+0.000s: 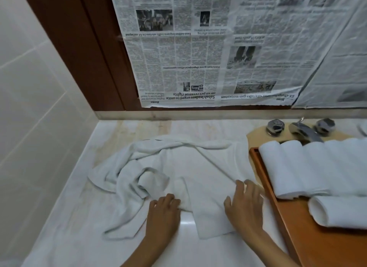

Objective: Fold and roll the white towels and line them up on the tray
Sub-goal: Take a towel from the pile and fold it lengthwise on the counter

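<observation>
the left hand point(164, 209) curls its fingers into a fold of the loose towel point(198, 167) on the counter point(79, 237); the right hand point(245, 205) presses it flat, fingers spread. rolled towels point(307, 167) (one set apart) lie on the tray point(294, 217) alongside.

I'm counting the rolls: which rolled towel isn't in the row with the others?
The lone roll lying across the near end of the tray; the others sit side by side behind it.

left grip point(164, 209) palm down, fingers curled; right grip point(245, 203) flat, fingers spread; forearms reach forward.
</observation>
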`<state>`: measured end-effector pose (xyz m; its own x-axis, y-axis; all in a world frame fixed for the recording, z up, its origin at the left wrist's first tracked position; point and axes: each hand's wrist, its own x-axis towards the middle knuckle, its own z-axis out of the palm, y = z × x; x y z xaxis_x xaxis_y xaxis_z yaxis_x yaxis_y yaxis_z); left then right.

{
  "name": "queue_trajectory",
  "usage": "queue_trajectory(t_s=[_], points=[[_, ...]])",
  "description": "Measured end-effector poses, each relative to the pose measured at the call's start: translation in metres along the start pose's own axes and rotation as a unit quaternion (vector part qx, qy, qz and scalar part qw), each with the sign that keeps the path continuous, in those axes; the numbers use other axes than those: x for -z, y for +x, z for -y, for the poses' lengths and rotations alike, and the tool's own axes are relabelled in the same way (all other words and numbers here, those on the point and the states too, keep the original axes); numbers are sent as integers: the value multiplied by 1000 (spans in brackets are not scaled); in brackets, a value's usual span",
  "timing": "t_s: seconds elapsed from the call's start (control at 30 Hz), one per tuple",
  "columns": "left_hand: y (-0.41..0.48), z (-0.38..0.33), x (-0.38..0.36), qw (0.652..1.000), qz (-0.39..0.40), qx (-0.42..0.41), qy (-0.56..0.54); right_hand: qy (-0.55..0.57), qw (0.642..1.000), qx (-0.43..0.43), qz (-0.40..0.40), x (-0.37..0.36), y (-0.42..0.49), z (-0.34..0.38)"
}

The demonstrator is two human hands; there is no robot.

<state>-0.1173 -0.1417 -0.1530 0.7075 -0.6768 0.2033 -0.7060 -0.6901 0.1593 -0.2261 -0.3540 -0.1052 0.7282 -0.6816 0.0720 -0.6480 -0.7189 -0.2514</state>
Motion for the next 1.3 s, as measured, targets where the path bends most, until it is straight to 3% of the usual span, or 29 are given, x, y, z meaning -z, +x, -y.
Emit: queue_trajectory(t_s=[0.1, 0.2, 0.27, 0.33, 0.4, 0.5, 0.6, 0.73, 0.93, 1.03, 1.1, 1.2, 1.3], points=[[-19, -13, 7, 998, 42, -23, -36, 61, 995, 65, 40, -13, 0, 18], [-32, -13, 18, 991, 89, -41, -89, 109, 977, 120, 135, -28, -4, 29], [-34, -1, 27, 981, 86, -26, -173, 82, 969, 161, 170, -41, -9, 31], [-34, 16, 37, 973, 18, 1, -231, 59, 970, 189, 144, -51, -12, 28], [-36, 36, 50, 956, -101, 85, -261, 48, 976, 189, 99, -51, -8, 34], [-46, 69, 62, 879, -218, 307, -293, 38, 984, 163, 55, -47, 8, 55], [-64, 101, 59, 794, -183, 499, -295, 79, 979, 173, 71, -50, 24, 85], [-78, 119, 54, 772, -103, 553, -297, 130, 953, 241, 130, -51, 41, 140], [-73, 126, 49, 805, -74, 526, -263, 172, 903, 383, 93, -61, 60, 240], [-62, 127, 46, 815, -58, 528, -232, 171, 859, 468, 116, -74, 67, 302], [-50, 126, 48, 832, -34, 514, -206, 107, 840, 503, 172, -84, 74, 336], [-37, 123, 49, 853, 12, 486, -190, -54, 853, 454, 250, -103, 88, 349], [-41, 124, 44, 888, 54, 427, -162, -89, 883, 390, 243, -109, 89, 318]])
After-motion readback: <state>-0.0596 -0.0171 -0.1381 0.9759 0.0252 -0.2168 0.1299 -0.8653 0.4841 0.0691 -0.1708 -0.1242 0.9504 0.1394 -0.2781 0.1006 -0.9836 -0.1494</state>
